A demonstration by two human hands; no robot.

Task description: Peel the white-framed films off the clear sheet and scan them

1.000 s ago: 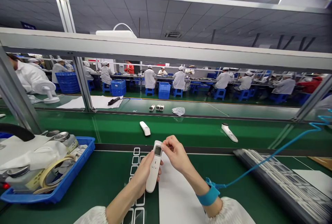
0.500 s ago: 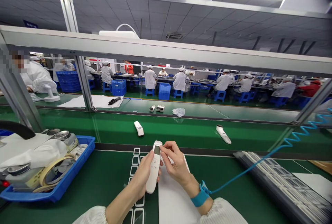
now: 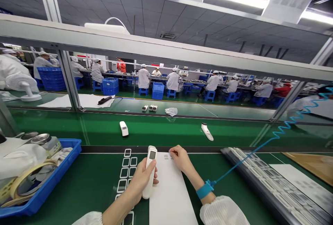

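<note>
A white handheld infrared thermometer (image 3: 148,187) with a small grey screen is gripped upright in my left hand (image 3: 142,180), the thumb lying across its front just below the screen. My right hand (image 3: 181,159) is apart from it, at the far right corner of a long white sheet (image 3: 170,197). Its thumb and forefinger are pinched together there; what is between them, if anything, is too small to make out. Small dark marks show on the sheet beside those fingertips. White rounded-square frames (image 3: 125,162) lie in rows left of the sheet.
Two more thermometers lie on the green belt, one left (image 3: 124,129) and one right (image 3: 207,132). A blue tray (image 3: 67,162) with tape and jars stands at left, a dark tray of frames (image 3: 260,183) at right. A blue coiled cord (image 3: 244,159) runs from my right wristband.
My right hand has left the thermometer's screen and moved right to the white sheet's far corner. The left hand still holds the thermometer, now slightly lower. The whole view has shifted.
</note>
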